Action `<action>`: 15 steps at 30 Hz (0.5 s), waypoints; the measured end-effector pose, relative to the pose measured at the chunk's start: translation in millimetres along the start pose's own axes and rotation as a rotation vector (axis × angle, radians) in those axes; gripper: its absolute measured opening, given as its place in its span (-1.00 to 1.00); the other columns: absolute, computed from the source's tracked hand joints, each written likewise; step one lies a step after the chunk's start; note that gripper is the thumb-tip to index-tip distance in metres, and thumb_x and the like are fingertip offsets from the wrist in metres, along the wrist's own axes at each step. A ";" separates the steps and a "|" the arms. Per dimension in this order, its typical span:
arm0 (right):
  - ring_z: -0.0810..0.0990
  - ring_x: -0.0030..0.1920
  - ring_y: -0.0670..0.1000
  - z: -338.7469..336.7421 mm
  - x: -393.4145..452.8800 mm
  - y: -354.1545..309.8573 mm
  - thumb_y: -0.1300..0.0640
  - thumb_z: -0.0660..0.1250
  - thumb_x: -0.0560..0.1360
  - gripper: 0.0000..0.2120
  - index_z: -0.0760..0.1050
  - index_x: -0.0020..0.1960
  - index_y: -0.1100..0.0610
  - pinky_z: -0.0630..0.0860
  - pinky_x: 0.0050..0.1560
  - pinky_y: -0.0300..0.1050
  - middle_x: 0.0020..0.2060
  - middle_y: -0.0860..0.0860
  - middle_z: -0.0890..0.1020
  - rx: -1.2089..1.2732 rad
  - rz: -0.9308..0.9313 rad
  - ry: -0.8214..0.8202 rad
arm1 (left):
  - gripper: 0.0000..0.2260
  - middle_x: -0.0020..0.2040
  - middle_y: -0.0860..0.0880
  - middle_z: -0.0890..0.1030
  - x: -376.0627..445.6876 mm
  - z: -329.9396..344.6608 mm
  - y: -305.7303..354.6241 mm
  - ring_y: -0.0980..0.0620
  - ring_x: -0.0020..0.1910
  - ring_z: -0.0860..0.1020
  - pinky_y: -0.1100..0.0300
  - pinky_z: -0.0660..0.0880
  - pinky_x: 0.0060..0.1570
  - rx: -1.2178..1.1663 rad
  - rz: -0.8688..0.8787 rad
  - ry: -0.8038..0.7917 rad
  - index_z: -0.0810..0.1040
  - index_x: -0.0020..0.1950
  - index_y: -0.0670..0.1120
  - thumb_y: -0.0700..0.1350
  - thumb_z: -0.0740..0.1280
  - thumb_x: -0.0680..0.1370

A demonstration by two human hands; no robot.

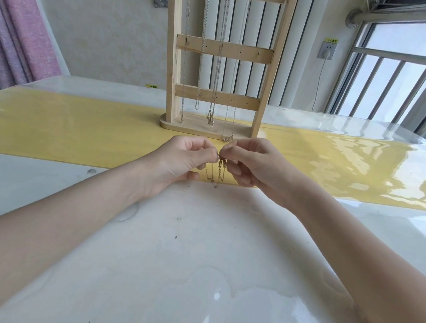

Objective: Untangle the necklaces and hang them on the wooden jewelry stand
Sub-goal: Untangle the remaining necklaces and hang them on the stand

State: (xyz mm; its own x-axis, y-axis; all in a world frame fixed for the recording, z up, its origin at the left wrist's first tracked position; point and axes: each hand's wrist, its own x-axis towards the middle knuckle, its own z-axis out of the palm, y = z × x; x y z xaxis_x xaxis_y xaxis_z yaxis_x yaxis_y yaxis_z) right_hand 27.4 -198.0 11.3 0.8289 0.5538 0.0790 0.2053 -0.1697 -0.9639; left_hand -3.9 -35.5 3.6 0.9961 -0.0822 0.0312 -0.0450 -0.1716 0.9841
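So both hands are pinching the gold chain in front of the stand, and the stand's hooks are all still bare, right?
Not bare: the head view shows several necklaces already hanging on the stand. Both the left hand and right hand do pinch the gold chain.

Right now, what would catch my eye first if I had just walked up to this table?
Probably the two hands meeting mid-table: the left hand and right hand both pinch a thin gold chain dangling between them. Just behind stands a wooden jewelry stand with several silver necklaces already hanging, on a yellow table runner.
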 end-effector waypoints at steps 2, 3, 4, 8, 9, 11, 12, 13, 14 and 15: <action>0.25 -0.52 -0.07 -0.9 -1.2 -1.9 0.22 0.25 0.56 -0.86 0.45 -0.16 0.23 0.18 -0.52 -0.30 -0.51 -0.05 0.37 -0.002 0.009 -0.030 | -0.81 -0.39 0.12 0.42 -0.4 -0.4 0.7 0.17 -0.31 0.38 0.36 0.37 -0.35 -0.010 0.016 -0.008 0.45 -0.27 -0.04 -0.24 0.29 0.52; 0.25 -0.53 -0.07 -1.6 -1.9 -2.8 0.22 0.24 0.56 -0.82 0.44 -0.21 0.23 0.18 -0.53 -0.30 -0.52 -0.04 0.37 0.000 0.016 -0.047 | -0.80 -0.37 0.10 0.43 -0.8 -0.4 1.1 0.18 -0.32 0.40 0.36 0.38 -0.34 -0.022 0.021 -0.018 0.44 -0.28 -0.04 -0.25 0.28 0.52; 0.25 -0.54 -0.07 -2.0 -2.6 -3.8 0.22 0.24 0.56 -0.77 0.43 -0.27 0.21 0.18 -0.53 -0.31 -0.52 -0.04 0.37 0.002 0.025 -0.060 | -0.79 -0.36 0.09 0.44 -1.6 -0.5 2.1 0.19 -0.33 0.42 0.36 0.38 -0.34 -0.035 0.023 -0.025 0.42 -0.29 -0.05 -0.26 0.28 0.52; 0.29 -0.57 -0.09 -1.1 -2.9 -3.8 0.23 0.23 0.57 -0.82 0.45 -0.20 0.25 0.18 -0.55 -0.31 -0.54 -0.01 0.44 -0.017 0.018 -0.038 | -0.74 -0.41 0.07 0.51 -1.3 0.9 1.3 0.16 -0.38 0.44 0.37 0.38 -0.41 -0.074 0.020 -0.007 0.37 -0.33 -0.08 -0.30 0.27 0.52; 0.29 -0.57 -0.09 -0.6 -2.3 -2.8 0.23 0.23 0.57 -0.85 0.46 -0.16 0.25 0.17 -0.55 -0.31 -0.54 -0.01 0.45 -0.020 0.009 -0.020 | -0.74 -0.42 0.07 0.53 -0.8 1.6 0.5 0.16 -0.39 0.43 0.38 0.38 -0.42 -0.088 0.011 0.002 0.37 -0.34 -0.09 -0.31 0.27 0.52; 0.29 -0.58 -0.09 -0.2 -1.3 -0.9 0.23 0.21 0.58 -0.82 0.46 -0.17 0.25 0.17 -0.55 -0.30 -0.55 -0.01 0.46 -0.010 -0.006 0.004 | -0.77 -0.41 0.05 0.56 0.2 2.0 -0.6 0.16 -0.40 0.44 0.38 0.38 -0.44 -0.133 -0.014 0.012 0.42 -0.31 -0.09 -0.29 0.28 0.53; 0.29 -0.58 -0.09 -0.4 -1.0 -0.4 0.23 0.20 0.58 -0.79 0.46 -0.22 0.24 0.18 -0.55 -0.30 -0.54 0.00 0.47 -0.001 -0.012 0.009 | -0.82 -0.37 0.04 0.57 -0.2 1.7 0.0 0.16 -0.40 0.44 0.38 0.38 -0.44 -0.158 -0.030 0.007 0.46 -0.27 -0.10 -0.27 0.29 0.53; 0.30 -0.57 -0.08 -0.7 -0.9 0.2 0.22 0.20 0.59 -0.75 0.46 -0.25 0.21 0.18 -0.54 -0.29 -0.53 0.00 0.49 0.006 -0.018 0.011 | -0.89 -0.33 0.02 0.58 0.6 0.4 -0.7 0.17 -0.40 0.45 0.38 0.39 -0.44 -0.176 -0.045 -0.021 0.51 -0.20 -0.12 -0.24 0.31 0.53; 0.30 -0.57 -0.08 -0.8 -1.1 0.4 0.22 0.20 0.59 -0.74 0.46 -0.26 0.20 0.19 -0.54 -0.29 -0.52 0.01 0.50 0.009 -0.022 0.012 | -0.96 -0.28 -0.01 0.59 0.0 0.0 0.5 0.17 -0.39 0.46 0.38 0.39 -0.43 -0.190 -0.061 -0.050 0.55 -0.12 -0.15 -0.20 0.32 0.52; 0.31 -0.57 -0.08 -0.9 -1.0 0.9 0.21 0.20 0.60 -0.74 0.46 -0.25 0.20 0.20 -0.53 -0.28 -0.51 0.02 0.51 0.011 -0.027 0.011 | -0.91 -0.25 -0.02 0.59 0.6 -1.0 -0.7 0.18 -0.38 0.45 0.38 0.38 -0.43 -0.187 -0.070 -0.073 0.57 -0.04 -0.18 -0.18 0.34 0.51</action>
State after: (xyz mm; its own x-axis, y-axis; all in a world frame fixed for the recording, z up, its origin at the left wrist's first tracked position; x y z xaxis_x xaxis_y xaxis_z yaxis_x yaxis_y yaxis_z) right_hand 27.2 -199.5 10.6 0.8290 0.5488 0.1076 0.2217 -0.1458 -0.9641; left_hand -3.2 -34.4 3.1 0.9880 -0.1481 -0.0442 0.0455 0.0055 0.9989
